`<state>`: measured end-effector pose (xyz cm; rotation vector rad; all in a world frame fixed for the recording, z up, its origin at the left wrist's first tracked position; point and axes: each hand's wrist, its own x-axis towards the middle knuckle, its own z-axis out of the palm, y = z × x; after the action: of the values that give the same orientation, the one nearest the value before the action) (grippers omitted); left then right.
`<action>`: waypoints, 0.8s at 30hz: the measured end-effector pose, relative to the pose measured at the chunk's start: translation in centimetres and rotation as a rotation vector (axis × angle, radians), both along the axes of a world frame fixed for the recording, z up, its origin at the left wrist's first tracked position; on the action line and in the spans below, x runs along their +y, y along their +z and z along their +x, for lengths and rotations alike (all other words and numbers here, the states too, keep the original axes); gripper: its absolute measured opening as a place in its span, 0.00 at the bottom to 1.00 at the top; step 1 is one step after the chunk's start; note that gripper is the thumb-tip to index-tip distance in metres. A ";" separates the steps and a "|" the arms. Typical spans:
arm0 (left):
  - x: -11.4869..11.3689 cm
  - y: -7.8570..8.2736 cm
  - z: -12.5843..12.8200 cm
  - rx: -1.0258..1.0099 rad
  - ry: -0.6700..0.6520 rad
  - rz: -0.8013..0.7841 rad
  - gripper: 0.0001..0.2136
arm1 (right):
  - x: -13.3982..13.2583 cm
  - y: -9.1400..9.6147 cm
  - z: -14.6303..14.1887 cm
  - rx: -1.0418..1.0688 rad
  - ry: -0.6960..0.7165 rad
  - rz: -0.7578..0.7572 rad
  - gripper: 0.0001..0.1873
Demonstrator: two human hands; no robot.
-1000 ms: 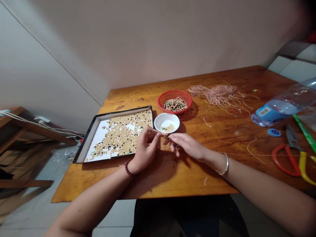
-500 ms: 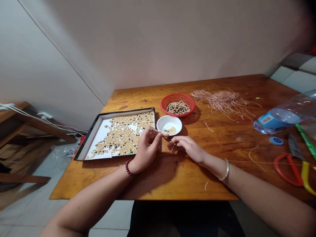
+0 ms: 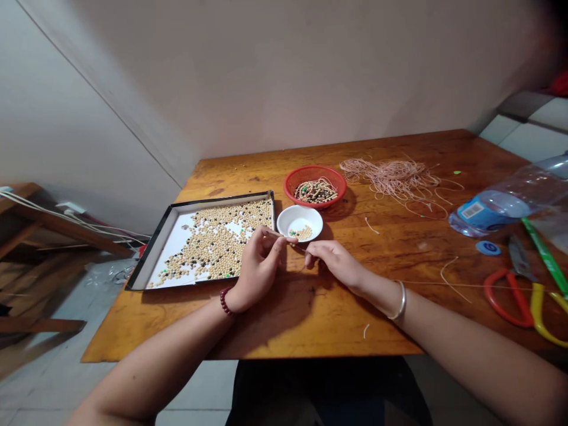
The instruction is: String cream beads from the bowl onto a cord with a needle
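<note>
My left hand [image 3: 257, 266] is closed in a pinch on a thin pinkish-brown cord [image 3: 278, 235], at the near side of a white bowl [image 3: 286, 214]. Small pale beads [image 3: 304, 232] and a green one lie in the bowl. Just to the right, the fingertips of my right hand [image 3: 332, 263] are pressed together on the cord's other part. A few tiny beads seem to sit on the cord between the hands, too small to make out well. A long thin strand runs past my right wrist toward the scissors [image 3: 510, 296].
On the left stands a black-edged tray [image 3: 162, 239] of loose beads. Behind the bowl is a red basket [image 3: 290, 195] with beaded strings. A tangle of pink cord [image 3: 394, 177], a plastic bottle [image 3: 492, 210], a blue disc [image 3: 488, 248] and a green object [image 3: 545, 254] lie rightward.
My right hand's fingers have drawn together into a tighter pinch on the cord. My left hand keeps its pinch. The whole view has shifted slightly.
</note>
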<state>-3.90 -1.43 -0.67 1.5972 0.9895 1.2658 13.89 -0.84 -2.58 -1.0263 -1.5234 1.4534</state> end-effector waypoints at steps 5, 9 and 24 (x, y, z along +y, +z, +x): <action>0.0 -0.4 -0.1 0.048 -0.050 -0.016 0.08 | -0.1 0.2 0.0 0.048 -0.071 -0.045 0.13; 0.0 -0.5 -0.3 0.114 -0.089 -0.017 0.08 | -0.6 0.9 -0.1 0.051 -0.010 -0.017 0.13; 0.1 -0.5 -0.5 0.147 -0.097 0.031 0.08 | -0.4 0.6 0.0 0.133 -0.054 -0.062 0.10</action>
<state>-4.35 -1.32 -1.15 1.7613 0.9737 1.1157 13.84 -1.25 -1.94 -0.9794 -1.3532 1.5084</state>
